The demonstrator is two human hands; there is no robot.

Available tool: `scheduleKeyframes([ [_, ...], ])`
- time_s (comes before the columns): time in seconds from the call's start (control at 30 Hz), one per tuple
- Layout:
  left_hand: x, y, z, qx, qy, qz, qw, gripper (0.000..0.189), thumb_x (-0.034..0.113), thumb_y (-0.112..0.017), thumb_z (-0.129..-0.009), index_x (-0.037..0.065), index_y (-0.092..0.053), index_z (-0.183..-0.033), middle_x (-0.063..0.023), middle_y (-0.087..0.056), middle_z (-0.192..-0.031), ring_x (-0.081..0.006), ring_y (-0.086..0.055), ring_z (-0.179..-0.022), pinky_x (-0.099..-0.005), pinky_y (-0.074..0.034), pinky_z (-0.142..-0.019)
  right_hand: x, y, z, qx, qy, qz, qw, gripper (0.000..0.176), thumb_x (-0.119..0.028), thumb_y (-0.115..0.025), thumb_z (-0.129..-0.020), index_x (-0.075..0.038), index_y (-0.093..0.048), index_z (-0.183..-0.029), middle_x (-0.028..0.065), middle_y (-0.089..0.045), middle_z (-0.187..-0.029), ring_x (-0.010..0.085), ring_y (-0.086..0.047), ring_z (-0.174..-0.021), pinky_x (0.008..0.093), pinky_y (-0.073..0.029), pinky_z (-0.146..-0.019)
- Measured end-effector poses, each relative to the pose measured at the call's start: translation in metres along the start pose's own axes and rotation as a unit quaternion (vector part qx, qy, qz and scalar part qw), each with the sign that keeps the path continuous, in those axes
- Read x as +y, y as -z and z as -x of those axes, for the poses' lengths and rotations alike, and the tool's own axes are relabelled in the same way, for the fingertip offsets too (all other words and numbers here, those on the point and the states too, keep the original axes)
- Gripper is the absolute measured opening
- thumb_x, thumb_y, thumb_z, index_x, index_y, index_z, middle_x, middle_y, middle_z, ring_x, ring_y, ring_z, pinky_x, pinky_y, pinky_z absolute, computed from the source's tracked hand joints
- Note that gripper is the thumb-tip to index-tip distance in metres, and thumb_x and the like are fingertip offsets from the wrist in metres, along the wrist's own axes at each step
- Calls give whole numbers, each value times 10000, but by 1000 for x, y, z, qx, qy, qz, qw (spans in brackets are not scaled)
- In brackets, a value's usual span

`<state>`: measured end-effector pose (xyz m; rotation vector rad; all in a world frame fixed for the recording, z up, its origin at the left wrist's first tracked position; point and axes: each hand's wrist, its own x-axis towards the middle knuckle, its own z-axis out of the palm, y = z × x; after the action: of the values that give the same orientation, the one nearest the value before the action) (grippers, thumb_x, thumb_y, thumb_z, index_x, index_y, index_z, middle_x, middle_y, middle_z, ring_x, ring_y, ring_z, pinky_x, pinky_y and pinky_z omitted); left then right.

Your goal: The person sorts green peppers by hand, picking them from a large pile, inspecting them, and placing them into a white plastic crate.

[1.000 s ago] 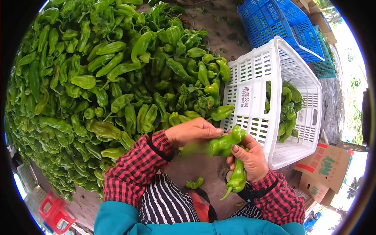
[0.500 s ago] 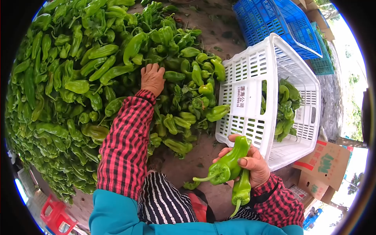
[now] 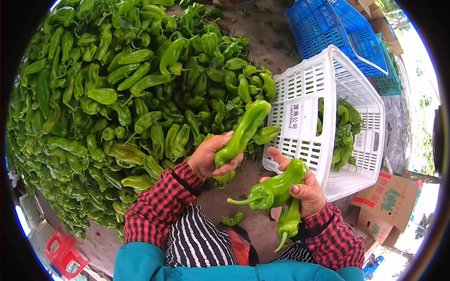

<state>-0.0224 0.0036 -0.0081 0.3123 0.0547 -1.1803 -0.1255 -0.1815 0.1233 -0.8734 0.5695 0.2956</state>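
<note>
My left hand is closed around one long green pepper, whose far end points up and to the right. In my right hand are two green peppers: a larger one with its stem to the left, and a smaller one hanging below it. The right index finger sticks out toward the crate. A big heap of green peppers spreads across the left and middle. Just beyond my right hand, a white plastic crate lies on its side with peppers inside.
A blue crate and a teal crate stand at the upper right. Cardboard boxes are at the right. A red plastic stool sits at lower left. One loose pepper lies on the ground in front of me.
My left hand has come back from the heap toward my body and now holds a long pepper. My right hand still holds its two peppers, with its index finger now extended.
</note>
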Motion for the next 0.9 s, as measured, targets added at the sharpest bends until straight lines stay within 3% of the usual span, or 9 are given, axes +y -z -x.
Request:
scheduleKeyframes([
  [0.17, -25, -38, 1, -42, 166, -117, 978, 416, 406, -401, -940, 23, -558, -980, -16, -527, -576, -90, -460, -372, -195, -347, -335, -4, 8, 1, -31, -22, 68, 997, 464, -121, -757, -651, -48, -542, -1056, 147, -391, -1301, 267, -553, -1018, 378, -456, -902],
  [0.33, -2, -1, -23, 145, 30, -252, 956, 396, 430, -466, -915, 54, -563, -839, -2, -543, -591, -92, -470, -421, -216, -385, -398, -42, 3, 11, 39, 229, -12, 973, 428, -225, -677, -750, -71, -500, -1108, 157, -407, -1275, 280, -476, -1127, 369, -450, -917],
  [0.43, 22, 31, -36, 252, -56, -325, 910, 154, 139, -609, -837, 20, -548, -914, 3, -562, -695, -76, -500, -579, -219, -422, -522, -83, 30, 28, 60, 347, 64, 934, 425, -247, -641, -799, -75, -486, -1156, 165, -394, -1293, 271, -476, -1135, 341, -453, -918],
  [0.5, 59, 80, -50, 428, -159, -411, 789, 315, 90, -615, -775, -11, -536, -1063, -78, -578, -905, -139, -536, -727, -268, -450, -587, -112, 60, 38, 297, 487, 235, 787, 458, -182, -637, -808, -67, -460, -1214, 162, -331, -1348, 258, -480, -1131, 331, -466, -908],
  [0.57, 85, 122, -57, 486, -187, -468, 714, 415, 100, -625, -736, -27, -509, -1113, -112, -562, -993, -204, -547, -881, -309, -439, -785, -122, 97, 42, 363, 470, 344, 727, 539, -123, -659, -788, -82, -437, -1277, 180, -345, -1346, 264, -478, -1136, 348, -452, -922],
  [0.63, 105, 148, -66, 510, -184, -584, 604, 602, 164, -629, -730, -18, -416, -1262, -199, -506, -1222, -326, -506, -1105, -357, -416, -910, -122, 131, 43, 392, 301, 561, 665, 587, -117, -691, -763, -105, -443, -1294, 207, -311, -1365, 276, -436, -1183, 357, -440, -922],
  [0.77, 126, 180, -87, 489, -135, -603, 615, 758, 266, -666, -744, -26, -290, -1334, -232, -464, -1264, -340, -487, -1130, -377, -416, -933, -103, 105, 25, 330, 82, 707, 620, 602, -233, -662, -808, -90, -401, -1331, 226, -137, -1438, 304, -322, -1271, 370, -361, -985],
  [0.83, 123, 169, -93, 487, -114, -596, 628, 814, 308, -682, -745, -34, -254, -1347, -241, -463, -1260, -339, -490, -1124, -384, -418, -935, -86, 104, 12, 312, 125, 634, 696, 657, -260, -655, -813, -62, -341, -1355, 244, -210, -1407, 313, -338, -1263, 363, -345, -993],
  [0.9, 118, 136, -95, 537, -16, -634, 556, 866, 378, -706, -733, -42, -255, -1341, -254, -474, -1237, -341, -497, -1115, -393, -429, -926, -74, 89, 1, 286, 171, 554, 763, 716, -287, -648, -818, -35, -281, -1379, 262, -283, -1377, 323, -355, -1254, 356, -330, -1000],
])
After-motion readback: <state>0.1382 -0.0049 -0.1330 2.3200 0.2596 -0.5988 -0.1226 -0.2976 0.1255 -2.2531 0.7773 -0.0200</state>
